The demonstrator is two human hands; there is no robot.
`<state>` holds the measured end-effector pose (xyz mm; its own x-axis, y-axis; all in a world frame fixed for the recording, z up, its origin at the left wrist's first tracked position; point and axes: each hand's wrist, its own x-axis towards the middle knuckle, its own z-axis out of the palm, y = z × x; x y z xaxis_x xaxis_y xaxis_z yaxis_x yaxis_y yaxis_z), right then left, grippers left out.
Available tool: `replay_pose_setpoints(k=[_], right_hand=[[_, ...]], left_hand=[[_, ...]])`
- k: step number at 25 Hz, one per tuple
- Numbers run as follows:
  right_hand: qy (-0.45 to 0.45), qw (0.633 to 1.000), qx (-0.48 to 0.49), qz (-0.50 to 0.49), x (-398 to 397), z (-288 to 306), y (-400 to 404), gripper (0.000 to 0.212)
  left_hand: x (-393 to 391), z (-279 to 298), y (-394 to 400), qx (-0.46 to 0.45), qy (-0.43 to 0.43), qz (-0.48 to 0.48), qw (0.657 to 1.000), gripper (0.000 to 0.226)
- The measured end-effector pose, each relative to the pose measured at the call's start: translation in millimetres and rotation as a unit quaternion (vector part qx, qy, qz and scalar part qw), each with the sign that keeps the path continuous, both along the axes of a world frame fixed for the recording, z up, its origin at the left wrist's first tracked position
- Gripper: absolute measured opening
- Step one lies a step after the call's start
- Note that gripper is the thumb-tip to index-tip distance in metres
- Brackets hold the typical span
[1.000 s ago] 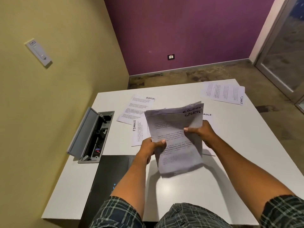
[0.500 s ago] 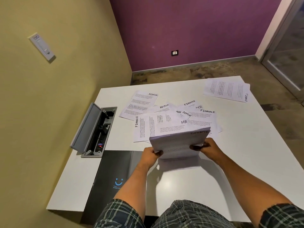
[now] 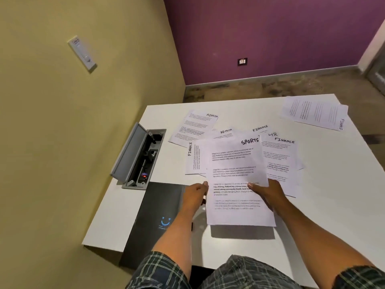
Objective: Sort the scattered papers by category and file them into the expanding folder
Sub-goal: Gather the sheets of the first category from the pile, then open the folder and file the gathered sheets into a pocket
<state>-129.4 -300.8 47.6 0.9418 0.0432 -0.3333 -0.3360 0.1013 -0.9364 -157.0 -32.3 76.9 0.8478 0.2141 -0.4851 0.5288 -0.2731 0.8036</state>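
A stack of white sheets headed SPORTS [image 3: 235, 163] is held face up, a little above the white table [image 3: 325, 195]. My left hand [image 3: 194, 195] grips its left edge and my right hand [image 3: 265, 191] grips its right edge, thumb on top. Beyond and under the stack lie scattered sheets marked ADMIN [image 3: 194, 126], FINANCE [image 3: 192, 157] and HR [image 3: 273, 134]. Another FINANCE sheet [image 3: 314, 113] lies at the far right corner. The dark grey expanding folder [image 3: 158, 213], with a blue smile logo, lies flat and closed at the near left, beside my left forearm.
An open grey cable box [image 3: 137, 157] is set into the table's left side, its lid standing up. A yellow wall runs close along the left edge. The table's near right part is bare white surface.
The SPORTS stack was upright a second ago, then tipped edge-on, and now lies flat and face up, lowered towards the table. Both hands kept their hold on its side edges.
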Motion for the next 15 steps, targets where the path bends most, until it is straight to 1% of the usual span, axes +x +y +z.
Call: replay_pose_setpoints(k=[1,2,3,4,5,6,7,9,10,12,15], right_hand=[[0.009,1.000,-0.018,-0.019,-2,-7,-1,0.037],[0.024,0.998,-0.033,-0.038,-3,-15,-4,0.038],[0.037,0.997,-0.041,-0.049,-5,-21,-7,0.037],[0.043,0.997,-0.044,-0.052,-7,-27,-11,0.035],[0.045,0.997,-0.046,-0.050,-9,-32,-13,0.033],[0.047,0.996,-0.048,-0.049,-11,-35,-15,0.032],[0.049,0.996,-0.051,-0.048,-13,-36,-16,0.031],[0.051,0.996,-0.058,-0.047,-16,-37,-16,0.031],[0.053,0.996,-0.060,-0.045,-17,-37,-15,0.031],[0.054,0.996,-0.065,-0.038,-17,-38,-13,0.031],[0.052,0.996,-0.070,-0.025,-17,-39,-11,0.036]], left_hand=[[-9,-2,9,0.094,-0.007,-0.006,0.995,0.041],[-19,-5,18,0.207,-0.006,-0.028,0.978,0.038],[-30,-9,30,0.319,0.001,-0.061,0.946,0.029],[-43,-13,40,0.399,0.011,-0.096,0.912,0.016],[-54,-20,50,0.448,0.031,-0.127,0.884,0.017],[-65,-27,57,0.476,0.068,-0.148,0.864,0.033],[-75,-33,63,0.477,0.111,-0.152,0.859,0.051],[-91,-43,67,0.449,0.167,-0.136,0.867,0.082],[-95,-49,67,0.441,0.184,-0.139,0.867,0.092],[-100,-59,65,0.444,0.202,-0.154,0.859,0.102],[-98,-68,61,0.457,0.203,-0.164,0.850,0.098]])
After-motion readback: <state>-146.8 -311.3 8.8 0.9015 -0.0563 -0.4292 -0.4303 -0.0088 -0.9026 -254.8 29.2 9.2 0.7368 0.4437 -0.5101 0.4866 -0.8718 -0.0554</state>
